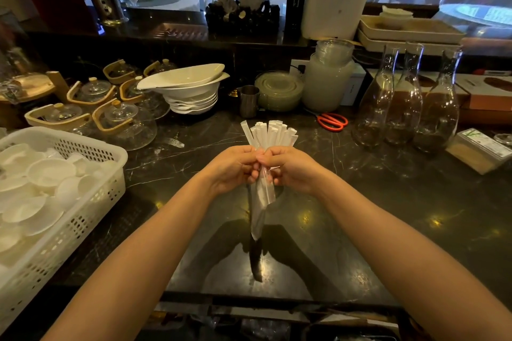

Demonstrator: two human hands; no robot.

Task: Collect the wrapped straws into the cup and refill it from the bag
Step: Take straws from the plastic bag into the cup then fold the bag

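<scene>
A bundle of white wrapped straws point(270, 134) fans out upward above my two hands, held upright over the dark marble counter point(360, 202). My left hand point(235, 167) and my right hand point(291, 167) both clasp the bundle around its middle, fingers closed and touching each other. The lower part of the bundle point(260, 202) hangs below my hands in clear plastic and tapers to a point just above the counter. A small metal cup point(248, 101) stands behind the bundle, empty as far as I can tell.
A white basket point(83, 219) of small dishes sits at the left. Glass teapots point(124, 124) and stacked white bowls point(191, 91) stand behind it. Red scissors point(332, 121), three glass carafes point(404, 102) and a flat packet point(482, 149) lie at the right.
</scene>
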